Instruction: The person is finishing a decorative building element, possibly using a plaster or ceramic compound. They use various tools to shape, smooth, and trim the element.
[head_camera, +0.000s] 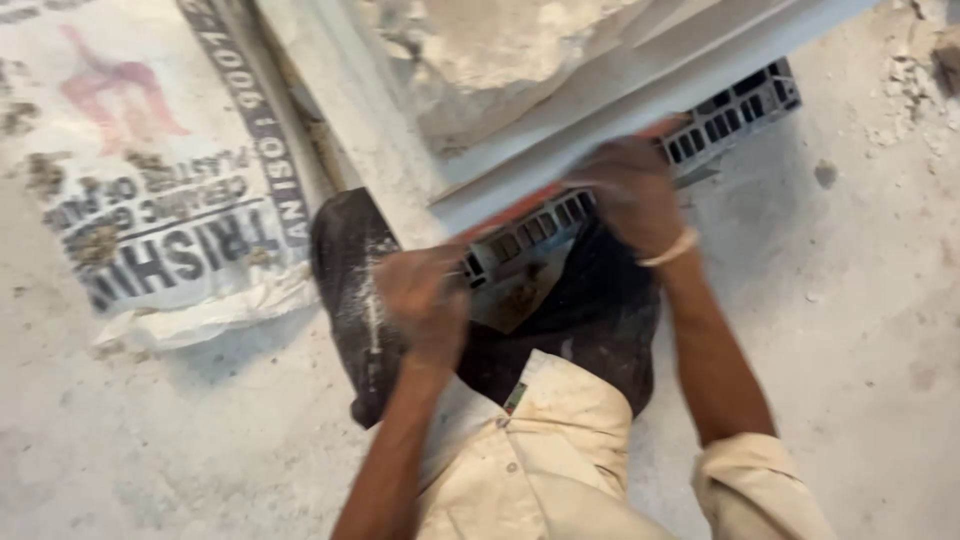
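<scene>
A printed white sack (150, 190) lies slumped on the dusty floor (860, 330), its contents hidden. Both hands close on a grey hollow-celled bar (720, 115) under a pale slab (560, 110) cut off at the top: left hand (425, 300) near its end, right hand (630, 195) midway. Motion blur hides the fingers.

Cream rolled-sleeve shirt (560, 450), pale wristband (668, 248), dusty dark trousers (350, 290).
</scene>
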